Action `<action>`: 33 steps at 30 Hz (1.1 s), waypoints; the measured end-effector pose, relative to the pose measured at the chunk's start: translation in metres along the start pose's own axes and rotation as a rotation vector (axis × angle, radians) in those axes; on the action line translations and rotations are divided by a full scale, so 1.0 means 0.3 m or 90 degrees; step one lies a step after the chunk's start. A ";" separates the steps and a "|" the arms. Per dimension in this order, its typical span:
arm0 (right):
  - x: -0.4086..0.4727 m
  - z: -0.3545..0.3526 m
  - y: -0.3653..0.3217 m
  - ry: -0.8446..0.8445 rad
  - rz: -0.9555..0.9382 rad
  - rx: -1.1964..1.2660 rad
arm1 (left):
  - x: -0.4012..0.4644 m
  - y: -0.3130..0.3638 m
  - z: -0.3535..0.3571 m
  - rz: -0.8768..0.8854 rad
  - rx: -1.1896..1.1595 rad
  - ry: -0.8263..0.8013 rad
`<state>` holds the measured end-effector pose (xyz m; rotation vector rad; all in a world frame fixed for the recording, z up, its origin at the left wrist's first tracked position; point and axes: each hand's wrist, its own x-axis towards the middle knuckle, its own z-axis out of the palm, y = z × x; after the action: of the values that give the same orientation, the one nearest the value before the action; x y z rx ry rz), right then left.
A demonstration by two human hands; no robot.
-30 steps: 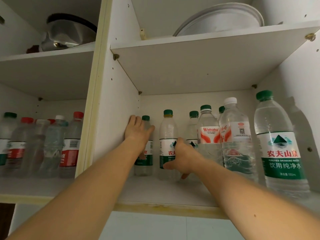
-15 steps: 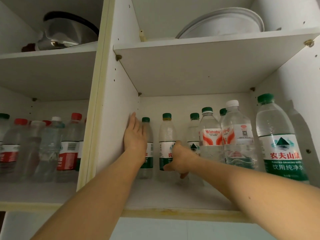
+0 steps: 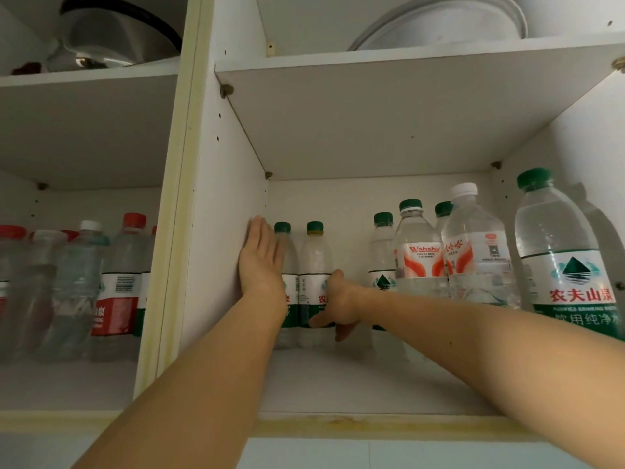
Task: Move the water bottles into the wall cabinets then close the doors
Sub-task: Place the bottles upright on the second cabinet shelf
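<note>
In the left compartment of the wall cabinet (image 3: 176, 231), red-capped and white-capped bottles (image 3: 118, 286) stand in a row on the lower shelf, with a metal pot (image 3: 115, 38) on the shelf above. The left hand (image 3: 262, 262) lies flat, fingers straight, its grip released, against the divider beside a green-capped bottle (image 3: 287, 265). The right hand (image 3: 340, 302) grips the next green-capped bottle (image 3: 316, 265), touching the first. Further right stand more bottles (image 3: 419, 258), then a large green-labelled bottle (image 3: 564, 258). White plates (image 3: 439, 25) rest above.
</note>
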<state>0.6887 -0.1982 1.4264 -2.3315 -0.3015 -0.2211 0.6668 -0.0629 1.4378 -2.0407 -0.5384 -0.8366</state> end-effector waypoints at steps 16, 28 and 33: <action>-0.022 0.027 -0.007 0.012 -0.037 -0.079 | -0.050 -0.006 -0.011 -0.007 -0.046 0.022; -0.183 -0.114 0.007 0.134 -0.204 -0.408 | -0.056 -0.042 -0.040 -0.007 -0.274 0.150; -0.329 -0.155 0.028 0.222 -0.293 -0.439 | -0.037 -0.027 -0.052 0.013 -0.441 0.260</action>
<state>0.5935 -0.2517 1.4286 -2.7856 -0.6641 -1.0906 0.6484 -0.0722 1.4408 -2.3653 0.0192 -1.5357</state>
